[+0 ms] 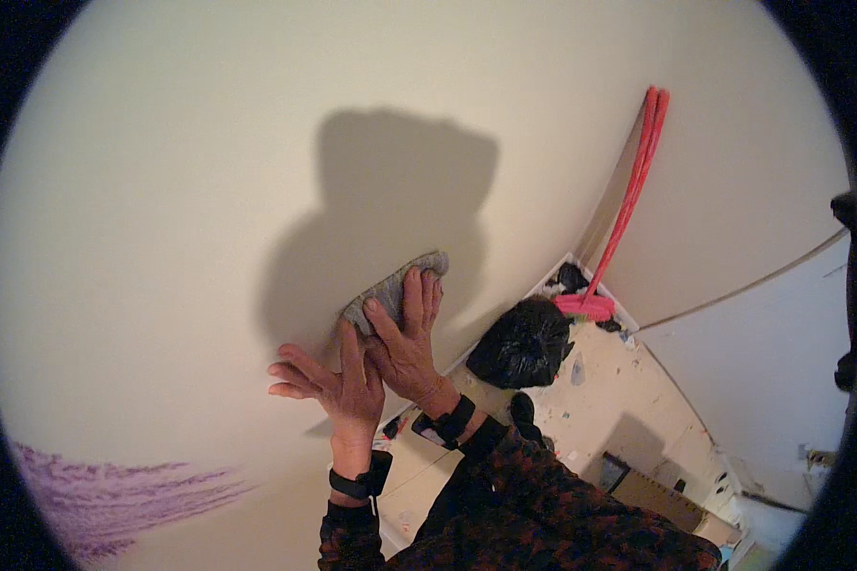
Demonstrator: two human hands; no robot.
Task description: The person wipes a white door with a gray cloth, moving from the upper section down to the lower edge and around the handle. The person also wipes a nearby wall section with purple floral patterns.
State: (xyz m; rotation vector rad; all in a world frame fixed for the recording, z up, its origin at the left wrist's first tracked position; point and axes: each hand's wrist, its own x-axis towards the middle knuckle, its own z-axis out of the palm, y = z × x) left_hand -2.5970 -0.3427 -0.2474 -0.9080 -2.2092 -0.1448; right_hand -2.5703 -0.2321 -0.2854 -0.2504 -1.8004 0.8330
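My right hand (405, 357) presses a folded grey cloth (393, 291) against a pale, smooth wall (186, 214). Its fingers lie spread over the cloth's face, and the cloth's upper end sticks out past the fingertips. Close beside it on the left, my left hand (353, 392) has its fingers apart. One of its fingers reaches up to the cloth's lower corner, while the others point left over the wall. Both wrists wear black bands with small devices. Purple streaks (128, 499) mark the wall at lower left.
A full black plastic bag (523, 344) sits on the littered floor (600, 385) to the right. Behind it, a pink broom (587, 307) with a red handle leans into the corner. A cardboard box (657, 496) lies at lower right, near a white door (750, 342).
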